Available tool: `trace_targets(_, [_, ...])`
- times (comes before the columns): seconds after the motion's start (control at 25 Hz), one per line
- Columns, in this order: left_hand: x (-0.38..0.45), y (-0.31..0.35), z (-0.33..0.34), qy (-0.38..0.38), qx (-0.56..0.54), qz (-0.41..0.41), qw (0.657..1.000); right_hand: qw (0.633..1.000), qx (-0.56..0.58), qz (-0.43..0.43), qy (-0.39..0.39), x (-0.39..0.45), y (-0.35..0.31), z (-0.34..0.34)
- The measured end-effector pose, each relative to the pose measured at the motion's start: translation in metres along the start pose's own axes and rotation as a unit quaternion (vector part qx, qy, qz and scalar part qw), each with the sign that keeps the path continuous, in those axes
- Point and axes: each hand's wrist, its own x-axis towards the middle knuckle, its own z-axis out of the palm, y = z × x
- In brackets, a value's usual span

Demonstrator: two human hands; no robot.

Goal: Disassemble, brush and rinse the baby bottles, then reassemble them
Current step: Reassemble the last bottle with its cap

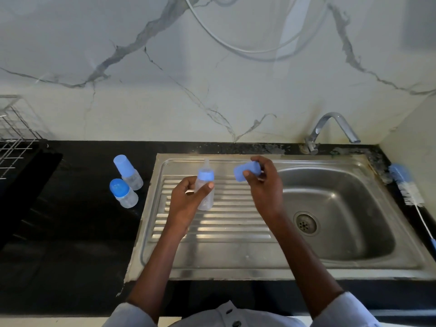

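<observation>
Bottle (204, 193) in the middle of the frame, clear, upright and slightly tilted, held above the ribbed drainboard (212, 223) of the steel sink (259, 267). The left hand (186, 201) grips its body, fingers curled behind and thumb across the front. Its blue collar (206, 176) is on, with the clear teat (206, 163) standing bare above it. The right hand (265, 185), just right of the bottle and apart from the left, pinches one blue cap (245, 172) between thumb and fingers, the cap lying on its side in the air.

Three bottles show in all. The other two stand on the black counter (70, 232) at centre left, close together, each with its blue cap on: one (128, 172) farther back and leaning, one (123, 193) nearer. So three caps are counted, two fitted and one off.

One brush (409, 192) lies at the right edge of the frame along the sink's rim, with a blue head, white bristles and a thin white handle running toward the lower right.

One basin (335, 208) sits in the right half of the sink, with one drain (306, 223) in its floor. One chrome tap (330, 131) rises behind it at the upper right. A wire rack (14, 135) stands at the left edge. A white hose (236, 47) loops over the marble wall (165, 102) at the top. Pale sleeves (342, 312) show at the bottom.
</observation>
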Motion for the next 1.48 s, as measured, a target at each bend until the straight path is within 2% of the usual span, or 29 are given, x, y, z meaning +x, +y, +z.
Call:
trace_targets(0.04, [0.0, 0.003, -0.001, 0.003, 0.02, 0.009, 1.0, 0.996, 0.085, 0.028, -0.015, 0.003, -0.003, 0.0])
trace_targets(0.12, [0.0, 0.009, -0.005, 0.002, 0.077, 0.041, 0.996, 0.989, 0.141, 0.03, -0.042, 0.007, -0.008, -0.001])
trace_targets(0.24, [-0.001, 0.018, -0.01, 0.0, 0.107, 0.077, 0.991, 0.99, 0.12, 0.015, -0.068, 0.013, -0.02, 0.002])
trace_targets(0.36, [-0.002, 0.023, -0.017, 0.002, 0.086, 0.09, 0.992, 0.992, 0.091, 0.011, -0.088, 0.015, -0.024, 0.007])
trace_targets(0.52, [-0.002, 0.026, -0.02, -0.012, 0.06, 0.102, 0.993, 0.987, 0.109, 0.037, -0.11, 0.004, -0.022, 0.014])
trace_targets(0.68, [0.0, 0.03, -0.021, -0.016, 0.073, 0.113, 0.991, 0.982, 0.147, 0.076, -0.086, -0.004, -0.02, 0.018])
trace_targets(0.92, [0.002, 0.036, -0.022, -0.02, 0.074, 0.114, 0.99, 0.981, 0.166, 0.076, -0.063, -0.01, -0.022, 0.024])
trace_targets(1.24, [0.01, 0.033, -0.023, -0.04, 0.068, 0.096, 0.992, 0.988, 0.131, 0.08, -0.029, -0.013, -0.023, 0.034])
trace_targets(1.48, [0.005, 0.027, -0.014, -0.037, 0.024, 0.069, 0.997, 0.99, 0.117, 0.075, -0.012, -0.016, -0.027, 0.037])
